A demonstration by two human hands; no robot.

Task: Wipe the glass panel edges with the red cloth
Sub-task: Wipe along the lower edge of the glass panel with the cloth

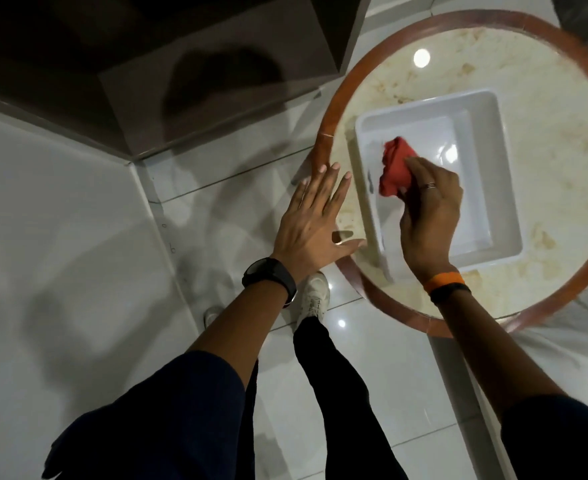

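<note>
My right hand (427, 216) is shut on a crumpled red cloth (394, 168), holding it over the left part of a white square tray (493, 188). My left hand (315, 220) is open with the fingers spread flat, just left of the tray, at the rim of the round table (323, 147). It seems to lie against a see-through glass panel, whose pale edge (168, 233) runs diagonally at the left. Whether the palm touches the glass I cannot tell. The cloth is away from that edge.
The round table has a stained cream top (545, 109) and a brown wooden rim. A dark brown cabinet (188, 81) stands at the upper left. Below are glossy white floor tiles (372, 358), my dark trouser legs and a white shoe (315, 296).
</note>
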